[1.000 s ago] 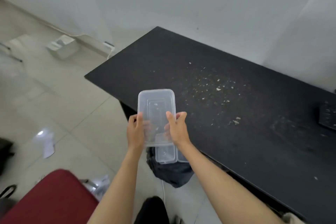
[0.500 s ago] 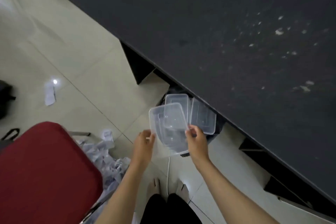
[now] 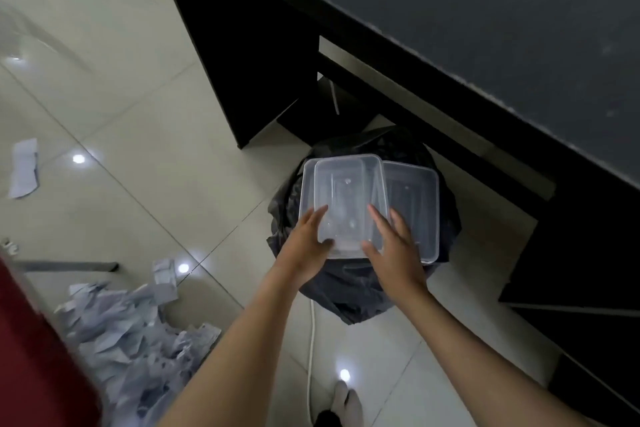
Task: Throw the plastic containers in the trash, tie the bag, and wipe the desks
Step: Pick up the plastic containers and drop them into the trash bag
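A clear plastic container lies on top of two other clear containers, one of them sticking out to the right, all in the mouth of a black trash bag on the floor beside the desk. My left hand touches the top container's near left edge with fingers straight. My right hand lies against its near right edge, fingers straight and spread. The black desk with pale crumbs runs across the upper right.
A red chair fills the lower left, with a heap of crumpled paper beside it. A loose paper sheet lies on the tiled floor at left. A white cable runs toward my foot.
I have leaned down over the bag. The container I carried from desk height now lies on the others in the bag, and my fingers have straightened along its edges.
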